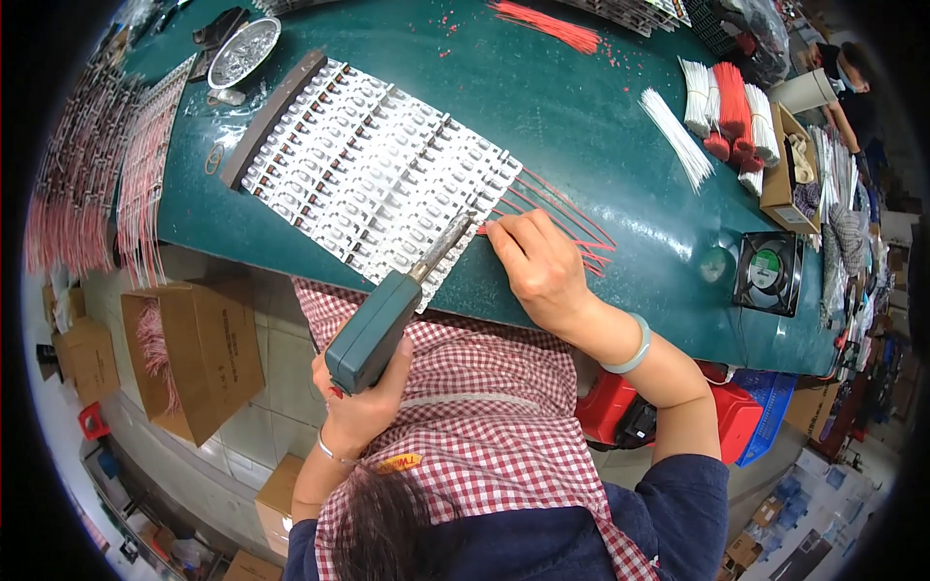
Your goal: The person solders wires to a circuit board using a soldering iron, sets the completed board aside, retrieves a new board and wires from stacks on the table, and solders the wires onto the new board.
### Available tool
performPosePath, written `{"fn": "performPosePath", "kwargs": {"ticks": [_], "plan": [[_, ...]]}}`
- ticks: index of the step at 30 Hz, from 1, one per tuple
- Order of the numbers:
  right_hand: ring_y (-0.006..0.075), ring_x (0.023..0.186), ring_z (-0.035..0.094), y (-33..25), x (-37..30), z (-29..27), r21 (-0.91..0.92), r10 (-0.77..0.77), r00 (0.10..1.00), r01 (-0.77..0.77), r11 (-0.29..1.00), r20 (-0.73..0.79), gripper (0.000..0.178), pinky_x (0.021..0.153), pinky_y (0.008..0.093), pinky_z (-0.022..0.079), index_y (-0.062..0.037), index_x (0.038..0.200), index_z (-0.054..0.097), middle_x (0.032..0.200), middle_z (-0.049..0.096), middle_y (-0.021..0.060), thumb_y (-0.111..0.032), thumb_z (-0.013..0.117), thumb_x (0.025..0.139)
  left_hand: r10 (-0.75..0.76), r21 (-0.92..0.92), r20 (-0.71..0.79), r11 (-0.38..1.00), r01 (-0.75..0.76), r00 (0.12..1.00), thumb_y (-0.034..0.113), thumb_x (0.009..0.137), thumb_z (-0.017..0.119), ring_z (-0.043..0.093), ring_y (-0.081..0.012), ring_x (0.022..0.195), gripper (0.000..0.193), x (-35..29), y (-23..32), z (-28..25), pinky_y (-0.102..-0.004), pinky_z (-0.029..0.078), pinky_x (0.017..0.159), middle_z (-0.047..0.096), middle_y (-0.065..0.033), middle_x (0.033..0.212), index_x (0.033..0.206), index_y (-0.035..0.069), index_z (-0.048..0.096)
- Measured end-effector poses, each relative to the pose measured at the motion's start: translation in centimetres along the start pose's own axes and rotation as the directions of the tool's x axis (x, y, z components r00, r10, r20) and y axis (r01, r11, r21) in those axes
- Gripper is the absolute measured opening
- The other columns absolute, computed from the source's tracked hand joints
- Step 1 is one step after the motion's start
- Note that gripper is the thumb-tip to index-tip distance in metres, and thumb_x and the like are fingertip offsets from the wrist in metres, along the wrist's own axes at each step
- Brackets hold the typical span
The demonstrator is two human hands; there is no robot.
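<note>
My left hand (370, 397) is wrapped round a dark green soldering gun (368, 334). The gun's metal tip reaches up and right to the edge of a white panel of small boards (378, 174) lying on the green table. My right hand (539, 261) pinches the end of a red wire (481, 230) at that same edge, close beside the tip. Several other red wires (572, 205) stick out from the panel's right edge, passing beyond my right hand. A dark bar (276, 116) lies along the panel's left end. Whether the tip touches the wire is too small to tell.
Stacked boards with red and white wires (77, 174) fill the left. A silver bowl (244, 53) stands at the back left. Bundles of red wire (547, 24) and white wire (678, 140) lie farther back. A small black fan (766, 274) and a cardboard box (790, 184) are at right.
</note>
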State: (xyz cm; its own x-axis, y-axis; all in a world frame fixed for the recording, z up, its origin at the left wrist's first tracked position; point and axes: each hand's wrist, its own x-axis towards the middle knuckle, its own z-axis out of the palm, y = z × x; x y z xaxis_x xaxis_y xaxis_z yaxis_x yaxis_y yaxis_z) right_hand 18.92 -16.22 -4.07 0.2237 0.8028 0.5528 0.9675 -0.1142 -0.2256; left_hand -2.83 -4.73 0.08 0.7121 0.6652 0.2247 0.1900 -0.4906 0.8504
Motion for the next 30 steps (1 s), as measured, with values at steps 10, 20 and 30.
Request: {"fn": "performPosePath", "kwargs": {"ticks": [10, 20, 30], "plan": [[0.0238, 0.073, 0.06, -1.0, -0.3, -0.5, 0.077, 0.047, 0.998, -0.044, 0.996, -0.038, 0.029, 0.059, 0.0331, 0.05, 0.0043, 0.097, 0.065, 0.087, 0.063, 0.0103, 0.006, 0.066, 0.068, 0.036, 0.039, -0.058, 0.999, -0.034, 0.998, 0.0, 0.073, 0.078, 0.065, -0.0156, 0.062, 0.018, -1.3, -1.1, -0.3, -0.0264, 0.049, 0.057, 0.068, -0.0095, 0.079, 0.087, -0.002, 0.068], [0.0228, 0.072, 0.059, -1.1, -0.3, 0.0, 0.06, 0.038, 0.999, -0.038, 0.998, -0.006, 0.029, 0.058, 0.0326, 0.05, 0.003, 0.099, 0.065, 0.087, 0.063, 0.0093, 0.006, 0.067, 0.07, -0.073, -0.079, 0.001, 0.994, 0.073, 0.997, -0.002, 0.073, 0.077, 0.066, -0.0178, 0.065, 0.018, -1.0, -0.6, -0.5, -0.0274, 0.05, 0.059, 0.068, -0.0113, 0.081, 0.088, -0.004, 0.067], [0.0224, 0.072, 0.058, -1.2, -0.3, 0.1, 0.046, 0.029, 0.999, -0.028, 0.999, -0.026, 0.029, 0.056, 0.032, 0.049, 0.0026, 0.099, 0.064, 0.086, 0.062, 0.009, 0.005, 0.067, 0.071, -0.023, -0.029, 0.054, 0.999, 0.024, 0.998, -0.004, 0.073, 0.074, 0.062, -0.0183, 0.061, 0.016, -0.7, -0.4, -0.3, -0.0281, 0.047, 0.055, 0.064, -0.011, 0.078, 0.088, -0.004, 0.066]]}}
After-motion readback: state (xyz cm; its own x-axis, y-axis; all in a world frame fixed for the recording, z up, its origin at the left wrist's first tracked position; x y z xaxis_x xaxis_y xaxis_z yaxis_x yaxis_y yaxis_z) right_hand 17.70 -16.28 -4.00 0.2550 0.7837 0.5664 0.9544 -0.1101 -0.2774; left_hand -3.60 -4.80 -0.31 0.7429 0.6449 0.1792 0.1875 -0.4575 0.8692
